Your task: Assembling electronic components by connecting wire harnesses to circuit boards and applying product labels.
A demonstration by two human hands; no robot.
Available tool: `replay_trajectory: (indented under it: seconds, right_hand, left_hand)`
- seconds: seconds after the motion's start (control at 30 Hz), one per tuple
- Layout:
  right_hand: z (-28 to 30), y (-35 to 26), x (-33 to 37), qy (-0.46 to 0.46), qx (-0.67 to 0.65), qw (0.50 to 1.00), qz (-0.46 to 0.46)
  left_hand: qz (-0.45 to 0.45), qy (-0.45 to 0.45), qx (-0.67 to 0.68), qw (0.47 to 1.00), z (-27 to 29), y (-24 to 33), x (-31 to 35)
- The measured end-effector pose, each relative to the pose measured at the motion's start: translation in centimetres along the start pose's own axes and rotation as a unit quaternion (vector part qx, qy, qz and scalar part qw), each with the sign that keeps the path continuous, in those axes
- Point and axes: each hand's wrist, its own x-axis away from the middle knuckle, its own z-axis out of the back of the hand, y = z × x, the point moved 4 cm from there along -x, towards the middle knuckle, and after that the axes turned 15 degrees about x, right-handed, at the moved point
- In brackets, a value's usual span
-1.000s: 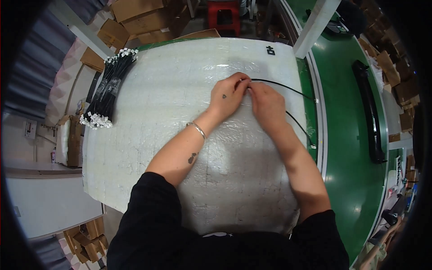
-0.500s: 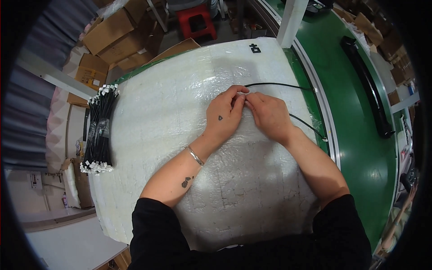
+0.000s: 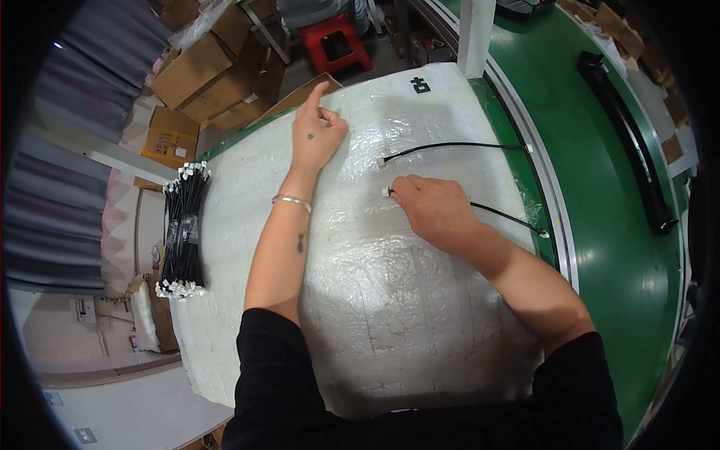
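My right hand (image 3: 436, 212) is closed in a pinch on a black cable (image 3: 504, 214), just behind its white connector (image 3: 388, 192). That cable runs out past the hand to the right, ending in another white connector at the table's edge. Farther off lies a second black cable (image 3: 459, 145) with small white end connectors, untouched by either hand. My left hand (image 3: 316, 136) hovers toward the far left part of the table, index finger stretched out and the others partly curled, with nothing visible in it. A silver bangle (image 3: 292, 202) circles the left wrist.
A taped bundle of black cables (image 3: 182, 234) with white connectors lies at the table's left edge. Plastic film covers the white table (image 3: 360, 315). A green conveyor belt (image 3: 600, 277) with a long black part (image 3: 626, 142) runs along the right, beside a white post (image 3: 475, 37).
My left hand has parted from the right and moved left and away. The right hand has come slightly nearer, and the white connector beyond its fingertips now shows.
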Motion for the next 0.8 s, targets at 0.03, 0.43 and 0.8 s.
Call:
replay_trajectory:
  seconds: [0.03, 0.43, 0.8]
  right_hand:
    - [0.1, 0.3, 0.1, -0.001, -0.005, 1.0, -0.004]
    - [0.1, 0.7, 0.0, 0.007, -0.011, 1.0, -0.005]
    - [0.0, 0.7, -0.2, 0.022, -0.003, 1.0, 0.0]
  left_hand:
    - [-0.063, -0.004, -0.07, 0.996, -1.0, 0.7, -0.3]
    - [-0.008, 0.001, 0.02, 1.0, -1.5, 1.2, 0.4]
    - [-0.049, -0.06, -0.065, 0.995, -2.0, 0.6, 0.0]
